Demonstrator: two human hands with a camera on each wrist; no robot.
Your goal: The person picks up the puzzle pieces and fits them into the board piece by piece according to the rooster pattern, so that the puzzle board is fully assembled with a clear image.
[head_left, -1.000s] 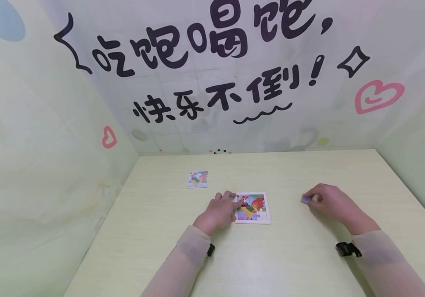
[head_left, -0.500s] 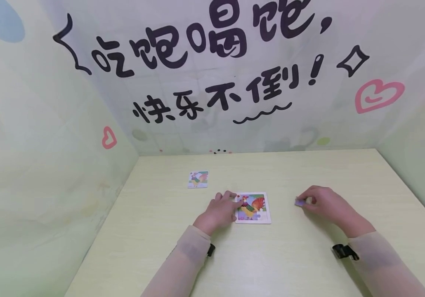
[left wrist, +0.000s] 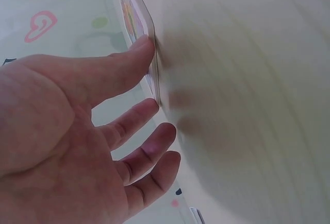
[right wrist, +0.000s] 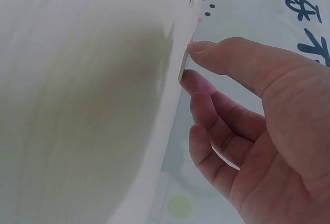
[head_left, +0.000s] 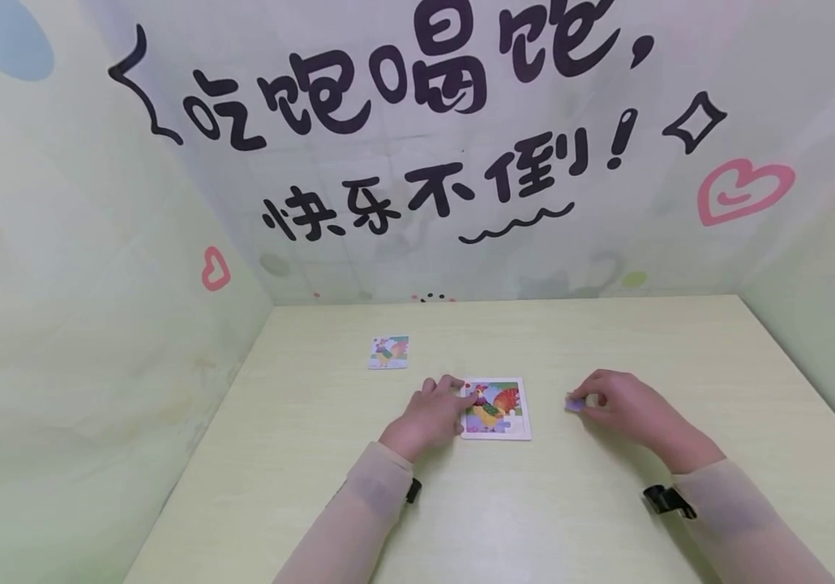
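A square rooster jigsaw puzzle (head_left: 494,408) in a white frame lies on the table, with a pale gap in the lower right of its picture. My left hand (head_left: 426,418) rests at its left edge, the index finger extended over the picture. In the left wrist view the thumb (left wrist: 136,59) touches the frame's side while the other fingers spread loosely. To the right of the frame, my right hand (head_left: 625,407) pinches a small purple puzzle piece (head_left: 575,403) between thumb and index finger. In the right wrist view this piece (right wrist: 183,64) shows its thin edge; its face is hidden.
A small card (head_left: 389,353) with the same rooster picture lies behind and left of the puzzle. The pale wooden table (head_left: 534,519) is bounded by a printed cloth backdrop (head_left: 388,268) at the back and sides.
My right hand has moved left and slightly nearer the body, bringing the puzzle piece closer to the frame. The left hand and the puzzle have stayed in place.
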